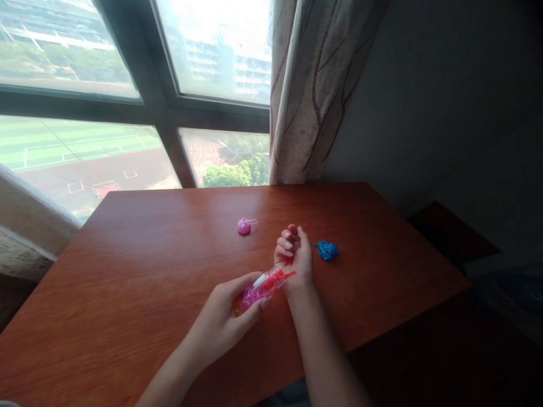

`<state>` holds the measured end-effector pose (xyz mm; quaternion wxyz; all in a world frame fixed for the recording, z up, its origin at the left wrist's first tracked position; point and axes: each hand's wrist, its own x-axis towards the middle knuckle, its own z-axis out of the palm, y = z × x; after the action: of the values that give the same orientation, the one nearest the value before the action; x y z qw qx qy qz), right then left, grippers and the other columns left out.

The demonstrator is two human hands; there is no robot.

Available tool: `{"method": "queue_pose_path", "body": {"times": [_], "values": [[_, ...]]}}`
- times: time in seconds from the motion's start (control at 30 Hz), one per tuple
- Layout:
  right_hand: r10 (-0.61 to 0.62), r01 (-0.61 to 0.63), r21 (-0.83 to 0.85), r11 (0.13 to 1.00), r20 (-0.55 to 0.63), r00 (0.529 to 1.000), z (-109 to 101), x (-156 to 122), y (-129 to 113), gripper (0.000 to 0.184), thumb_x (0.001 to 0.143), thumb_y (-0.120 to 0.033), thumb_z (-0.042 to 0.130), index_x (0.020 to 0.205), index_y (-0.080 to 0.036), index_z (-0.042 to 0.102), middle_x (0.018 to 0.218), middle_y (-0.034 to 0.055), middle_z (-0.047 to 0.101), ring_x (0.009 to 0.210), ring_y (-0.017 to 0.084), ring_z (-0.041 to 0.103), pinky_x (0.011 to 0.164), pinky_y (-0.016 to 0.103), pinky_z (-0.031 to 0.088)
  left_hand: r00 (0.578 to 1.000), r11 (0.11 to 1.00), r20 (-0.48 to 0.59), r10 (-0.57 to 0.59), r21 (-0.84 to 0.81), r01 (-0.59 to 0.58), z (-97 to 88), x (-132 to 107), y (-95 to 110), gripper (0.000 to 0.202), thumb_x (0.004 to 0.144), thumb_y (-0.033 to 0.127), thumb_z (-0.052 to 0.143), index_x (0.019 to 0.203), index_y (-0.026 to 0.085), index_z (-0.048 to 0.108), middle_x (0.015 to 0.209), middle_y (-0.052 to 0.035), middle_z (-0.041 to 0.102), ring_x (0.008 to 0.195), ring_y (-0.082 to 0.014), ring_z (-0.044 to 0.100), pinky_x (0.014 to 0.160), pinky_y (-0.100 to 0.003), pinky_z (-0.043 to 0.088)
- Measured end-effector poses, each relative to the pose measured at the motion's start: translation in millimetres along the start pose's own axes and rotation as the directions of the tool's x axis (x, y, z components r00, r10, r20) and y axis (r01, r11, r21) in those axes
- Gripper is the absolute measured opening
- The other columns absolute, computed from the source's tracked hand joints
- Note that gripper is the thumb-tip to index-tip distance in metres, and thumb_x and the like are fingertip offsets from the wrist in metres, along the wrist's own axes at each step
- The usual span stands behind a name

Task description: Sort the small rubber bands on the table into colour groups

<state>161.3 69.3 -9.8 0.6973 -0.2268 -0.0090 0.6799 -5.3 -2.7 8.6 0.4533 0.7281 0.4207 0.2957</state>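
My left hand (224,319) is wrapped round a clear plastic bottle (258,289) filled with pink and red bits, tipped on its side with its open mouth towards my right hand. My right hand (293,257) is palm up with the fingers curled, cupping something small and red that I cannot make out. The bottle's mouth nearly touches the heel of that palm. A pink cap (244,225) with a small loop lies on the wooden table (148,254) beyond the hands. A small heap of blue bits (326,249) lies just right of my right hand.
The table stands against a large window (127,85) with a dark frame. A patterned curtain (314,85) hangs at the back right corner. A dark wall and a low dark surface (449,232) lie to the right of the table's edge.
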Motion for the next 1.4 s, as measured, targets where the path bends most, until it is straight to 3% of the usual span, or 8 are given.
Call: {"method": "queue_pose_path", "body": {"times": [0.2, 0.37, 0.63, 0.73, 0.97, 1.13, 1.4], "values": [[0.102, -0.106, 0.077, 0.991, 0.052, 0.993, -10, 5, 3, 0.011, 0.082, -0.020, 0.062, 0.072, -0.015, 0.062, 0.060, -0.0053, 0.052, 0.043, 0.002, 0.040, 0.033, 0.007, 0.029, 1.000, 0.999, -0.022, -0.011, 0.030, 0.012, -0.6, -1, 0, 0.033, 0.091, 0.034, 0.059, 0.118, 0.017, 0.066, 0.093, -0.0012, 0.072, 0.088, -0.0199, 0.066, 0.080, -0.024, 0.050], [0.225, -0.227, 0.127, 0.966, 0.030, 0.974, -11, 5, 8, 0.009, 0.081, -0.019, 0.060, 0.074, -0.015, 0.063, 0.064, -0.0029, 0.056, 0.048, 0.003, 0.046, 0.037, 0.007, 0.035, 0.998, 1.000, -0.067, -0.014, -0.011, 0.013, 1.1, 1, -1, 0.038, 0.091, 0.032, 0.059, 0.126, 0.018, 0.063, 0.106, -0.0024, 0.073, 0.090, -0.0189, 0.067, 0.082, -0.024, 0.050], [0.280, -0.271, 0.110, 0.956, -0.082, 0.956, -12, 3, 17, 0.010, 0.079, -0.021, 0.060, 0.073, -0.014, 0.063, 0.077, 0.0037, 0.064, 0.060, 0.008, 0.057, 0.044, 0.012, 0.049, 0.985, 0.999, -0.168, -0.045, -0.017, 0.043, 4.4, 4, -8, 0.044, 0.090, 0.034, 0.060, 0.130, 0.016, 0.060, 0.113, -0.0053, 0.072, 0.095, -0.0212, 0.068, 0.085, -0.026, 0.051], [0.285, -0.273, 0.141, 0.951, -0.072, 0.956, -11, 3, 10, 0.007, 0.079, -0.018, 0.061, 0.074, -0.013, 0.063, 0.077, 0.0040, 0.064, 0.063, 0.008, 0.058, 0.047, 0.011, 0.051, 0.985, 0.999, -0.168, -0.041, -0.013, 0.039, 3.8, 3, -9, 0.044, 0.090, 0.034, 0.060, 0.131, 0.017, 0.060, 0.111, -0.0053, 0.072, 0.098, -0.0221, 0.067, 0.087, -0.028, 0.051], [0.130, -0.127, 0.248, 0.960, 0.005, 0.992, -4, 7, -14, 0.003, 0.076, -0.012, 0.063, 0.076, -0.015, 0.063, 0.076, 0.0008, 0.062, 0.062, 0.005, 0.057, 0.048, 0.008, 0.051, 0.998, 0.999, -0.056, 0.032, 0.037, -0.030, 4.6, -3, 0, 0.035, 0.090, 0.034, 0.060, 0.121, 0.018, 0.064, 0.104, -0.0047, 0.073, 0.093, -0.0215, 0.068, 0.084, -0.027, 0.051], [-0.034, 0.027, 0.178, 0.984, 0.032, 0.999, -4, 9, -14, 0.004, 0.074, -0.014, 0.066, 0.073, -0.017, 0.063, 0.073, -0.0011, 0.061, 0.060, 0.005, 0.055, 0.047, 0.009, 0.050, 0.999, 0.997, -0.021, 0.039, 0.063, -0.038, 7.7, -3, 4, 0.032, 0.090, 0.033, 0.060, 0.118, 0.019, 0.065, 0.103, -0.0040, 0.074, 0.090, -0.0206, 0.068, 0.081, -0.025, 0.051], [-0.149, 0.154, 0.136, 0.979, -0.052, 0.988, 3, 5, -4, 0.010, 0.078, -0.020, 0.059, 0.069, -0.018, 0.063, 0.068, -0.0014, 0.059, 0.054, 0.005, 0.050, 0.040, 0.010, 0.042, 0.996, 1.000, -0.083, 0.027, 0.017, -0.025, 9.1, 0, 2, 0.036, 0.091, 0.032, 0.059, 0.123, 0.018, 0.063, 0.113, -0.0059, 0.072, 0.100, -0.0216, 0.067, 0.089, -0.027, 0.050]]}}
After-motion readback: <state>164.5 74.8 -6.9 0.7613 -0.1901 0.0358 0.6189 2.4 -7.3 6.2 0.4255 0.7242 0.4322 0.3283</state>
